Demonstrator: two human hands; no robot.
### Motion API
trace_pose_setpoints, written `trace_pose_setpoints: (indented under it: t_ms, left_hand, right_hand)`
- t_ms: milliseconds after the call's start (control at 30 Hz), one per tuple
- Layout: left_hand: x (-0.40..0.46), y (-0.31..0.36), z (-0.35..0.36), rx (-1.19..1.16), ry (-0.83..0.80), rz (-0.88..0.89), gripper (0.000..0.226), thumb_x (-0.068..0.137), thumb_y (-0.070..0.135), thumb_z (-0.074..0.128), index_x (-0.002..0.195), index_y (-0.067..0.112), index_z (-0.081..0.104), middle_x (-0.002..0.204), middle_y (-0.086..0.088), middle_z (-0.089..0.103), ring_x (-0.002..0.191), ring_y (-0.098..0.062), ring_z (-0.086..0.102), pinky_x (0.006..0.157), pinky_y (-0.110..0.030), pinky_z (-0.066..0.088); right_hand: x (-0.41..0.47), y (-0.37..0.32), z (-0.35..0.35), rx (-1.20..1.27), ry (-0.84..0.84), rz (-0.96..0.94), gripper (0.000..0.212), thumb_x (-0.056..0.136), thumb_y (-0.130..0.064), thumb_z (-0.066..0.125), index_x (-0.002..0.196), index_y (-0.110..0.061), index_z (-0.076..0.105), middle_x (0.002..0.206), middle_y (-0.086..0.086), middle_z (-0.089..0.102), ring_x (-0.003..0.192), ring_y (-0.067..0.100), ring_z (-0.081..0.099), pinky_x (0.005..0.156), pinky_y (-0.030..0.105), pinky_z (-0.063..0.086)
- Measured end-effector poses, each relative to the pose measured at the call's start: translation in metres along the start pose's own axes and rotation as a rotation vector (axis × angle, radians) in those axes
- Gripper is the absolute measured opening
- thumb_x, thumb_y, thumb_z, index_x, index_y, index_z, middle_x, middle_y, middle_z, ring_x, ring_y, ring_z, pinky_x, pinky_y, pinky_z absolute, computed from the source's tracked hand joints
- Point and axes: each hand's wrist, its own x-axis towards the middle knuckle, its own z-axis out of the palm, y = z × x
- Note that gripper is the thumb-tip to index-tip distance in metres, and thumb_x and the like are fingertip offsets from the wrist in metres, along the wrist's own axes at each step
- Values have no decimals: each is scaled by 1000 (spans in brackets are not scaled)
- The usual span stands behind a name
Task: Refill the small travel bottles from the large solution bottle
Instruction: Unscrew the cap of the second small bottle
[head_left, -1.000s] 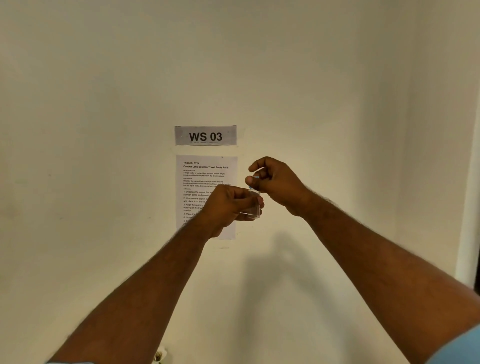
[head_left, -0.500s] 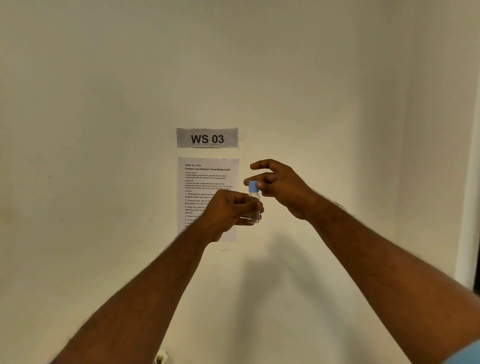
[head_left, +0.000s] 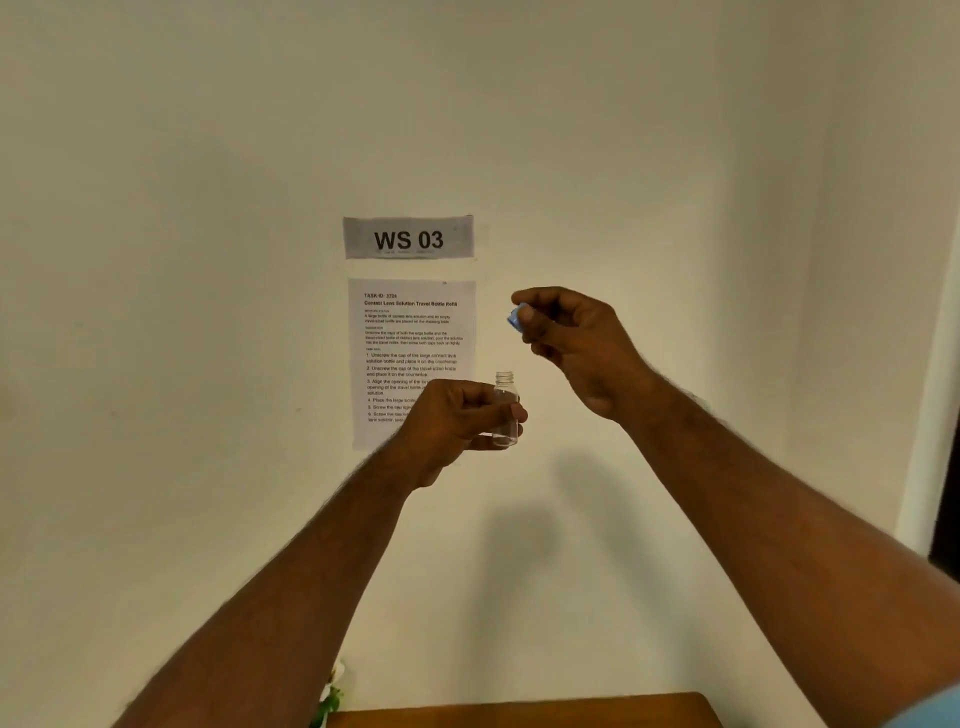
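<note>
My left hand (head_left: 452, 421) is raised in front of the wall and grips a small clear travel bottle (head_left: 505, 397) upright, its threaded neck uncovered. My right hand (head_left: 576, 348) is up and to the right of the bottle, pinching its light blue cap (head_left: 514, 318) between thumb and fingers, clear of the neck. The large solution bottle is out of view.
A "WS 03" label (head_left: 408, 237) and a printed instruction sheet (head_left: 410, 332) hang on the cream wall behind my hands. The back edge of a wooden table (head_left: 519, 709) shows at the bottom. White flowers (head_left: 332, 691) peek up beside it.
The blue cap was on the bottle half a second ago; my right hand has lifted it off and moved up and right. The view has tilted down a little, revealing the table edge.
</note>
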Motion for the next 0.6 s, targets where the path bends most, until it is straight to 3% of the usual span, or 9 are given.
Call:
trace_pose_setpoints:
  t_ms: [133,200,267,333,433,600]
  left_hand:
    - [-25,-40,9,-13,-1,-38,18,88,10,75,97,-5,73,102,-29,72,101,-43,70,85,-40,62]
    - [-42,-69,18,3,-8,-58,18,87,10,75,96,-6,74,93,-25,72,92,-39,70,85,-40,59]
    - [-62,-102,28,76,39,-107,18,83,15,80,97,5,78,97,-12,78,89,-33,70,85,-40,57]
    - [-84,-139,40,148,73,-167,21,77,21,86,95,12,79,98,-10,78,79,-27,66,79,-39,55]
    - [-122,-197,62,204,74,-256,27,70,24,91,93,15,79,93,-3,79,70,-14,63,72,-32,53]
    - [-183,-274,97,320,71,-441,39,65,20,94,100,10,79,92,-2,75,68,-8,60,65,-13,48]
  right_hand:
    - [-42,31,-10,206,51,82,21,84,7,70,93,-10,61,105,17,64,95,28,69,86,29,55]
    - [-71,60,-17,224,92,139,23,84,10,68,89,-10,58,101,16,67,96,30,70,91,34,56]
    - [-103,94,-24,173,128,206,21,85,8,69,94,-10,61,100,13,69,95,25,68,89,32,56]
    - [-137,126,-30,116,151,289,26,85,5,69,108,-8,66,103,9,70,94,16,67,81,24,54]
    - [-189,178,-37,51,160,447,40,85,3,70,122,-12,68,109,2,74,97,15,70,84,25,56]
    - [-273,248,-43,-102,87,717,31,84,-5,76,111,-20,71,103,2,75,98,27,71,85,39,59]
